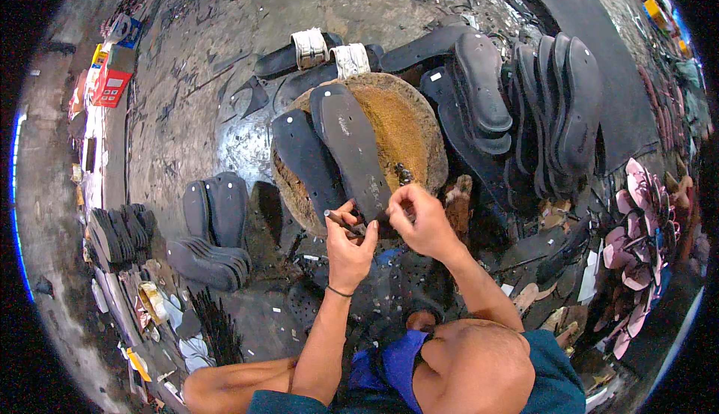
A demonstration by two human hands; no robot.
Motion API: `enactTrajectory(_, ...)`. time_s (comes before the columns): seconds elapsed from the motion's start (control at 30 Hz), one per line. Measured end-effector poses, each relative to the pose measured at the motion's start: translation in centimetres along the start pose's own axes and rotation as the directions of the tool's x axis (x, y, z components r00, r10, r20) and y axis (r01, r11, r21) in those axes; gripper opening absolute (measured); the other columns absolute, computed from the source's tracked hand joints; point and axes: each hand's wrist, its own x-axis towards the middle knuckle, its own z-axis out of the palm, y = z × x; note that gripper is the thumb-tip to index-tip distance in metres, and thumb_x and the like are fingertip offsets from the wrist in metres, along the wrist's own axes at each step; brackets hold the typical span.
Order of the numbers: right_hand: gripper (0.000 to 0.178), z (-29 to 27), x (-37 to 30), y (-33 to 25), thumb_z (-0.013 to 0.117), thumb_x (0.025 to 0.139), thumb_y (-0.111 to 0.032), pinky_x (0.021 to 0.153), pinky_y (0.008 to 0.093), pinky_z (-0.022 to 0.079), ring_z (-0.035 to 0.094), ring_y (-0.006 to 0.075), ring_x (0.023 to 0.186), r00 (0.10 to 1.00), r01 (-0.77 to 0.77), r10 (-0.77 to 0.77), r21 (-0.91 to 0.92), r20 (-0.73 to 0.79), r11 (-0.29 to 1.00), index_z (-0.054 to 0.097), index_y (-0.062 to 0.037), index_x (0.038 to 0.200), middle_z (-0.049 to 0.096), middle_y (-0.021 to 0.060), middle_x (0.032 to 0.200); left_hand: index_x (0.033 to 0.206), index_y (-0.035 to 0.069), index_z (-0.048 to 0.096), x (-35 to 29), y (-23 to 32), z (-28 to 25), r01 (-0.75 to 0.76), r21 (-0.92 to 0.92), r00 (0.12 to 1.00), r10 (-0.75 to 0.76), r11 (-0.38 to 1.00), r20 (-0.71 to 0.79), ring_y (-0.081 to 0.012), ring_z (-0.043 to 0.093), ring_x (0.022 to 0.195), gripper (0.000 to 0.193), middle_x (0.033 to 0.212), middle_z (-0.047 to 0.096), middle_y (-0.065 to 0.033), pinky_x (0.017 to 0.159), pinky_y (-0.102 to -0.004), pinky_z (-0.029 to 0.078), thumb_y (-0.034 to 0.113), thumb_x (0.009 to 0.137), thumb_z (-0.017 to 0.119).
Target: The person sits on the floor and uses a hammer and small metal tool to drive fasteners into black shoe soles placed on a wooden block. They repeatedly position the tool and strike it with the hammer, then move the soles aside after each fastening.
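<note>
Two black shoe soles lie side by side on a round wooden block (419, 126), their lower ends toward me. The right-hand sole (350, 141) overlaps the left-hand sole (301, 152) and has scuff marks and a small white dot at its far end. My left hand (350, 249) is closed round a short dark rod-shaped tool (341, 223) at the near end of the soles. Beside the right-hand sole's near end, my right hand (421, 221) has its fingers pinched together. What they hold, if anything, is hidden. Small dark scraps (404, 173) rest on the block's right side.
Stacked black soles (569, 107) stand at the right on a dark sheet (577, 10). More soles (210, 260) are piled at the left. Two white rolls (308, 47) sit beyond the block. Pink sandal pieces (636, 249) line the far right. Scraps litter the floor.
</note>
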Motion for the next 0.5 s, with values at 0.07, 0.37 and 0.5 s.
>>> enactTrajectory(0.07, 0.014, 0.3, 0.2, 0.3, 0.069, 0.089, -0.011, 0.074, 0.0353, 0.053, 0.067, 0.0261, 0.083, 0.985, -0.024, 0.028, 0.028, -0.170, 0.999, 0.068, -0.0013, 0.099, 0.067, 0.0143, 0.093, 0.104, 0.003, 0.042, -0.2, 0.4, 0.1, 0.069, -0.042, 0.997, -0.070, 0.997, -0.019, -0.0075, 0.056, 0.075, 0.034, 0.122, 0.056, -0.0120, 0.063, -0.0221, 0.052, 0.000, 0.085, 0.071)
enactTrajectory(0.37, 0.014, 1.3, 0.5, 0.7, 0.072, 0.089, -0.008, 0.068, 0.0271, 0.054, 0.067, 0.0149, 0.075, 0.986, 0.036, -0.046, -0.069, -0.157, 0.997, 0.073, 0.0007, 0.100, 0.070, 0.0098, 0.086, 0.100, 0.003, 0.042, -0.6, 0.6, 0.8, -0.074, 0.134, 0.994, 0.062, 0.988, 0.090, -0.0201, 0.062, 0.100, 0.034, 0.129, 0.055, -0.0148, 0.079, -0.0311, 0.057, -0.004, 0.081, 0.069)
enactTrajectory(0.5, 0.015, 1.4, -0.3, 1.8, 0.072, 0.089, -0.009, 0.066, 0.0276, 0.053, 0.067, 0.0146, 0.072, 0.985, -0.030, 0.035, 0.027, -0.170, 0.999, 0.072, 0.0017, 0.099, 0.070, 0.0094, 0.081, 0.099, 0.004, 0.039, -1.4, 0.5, 0.9, -0.074, 0.152, 0.990, 0.054, 0.986, 0.134, -0.0246, 0.060, 0.114, 0.033, 0.135, 0.050, -0.0170, 0.089, -0.0334, 0.058, -0.005, 0.083, 0.067)
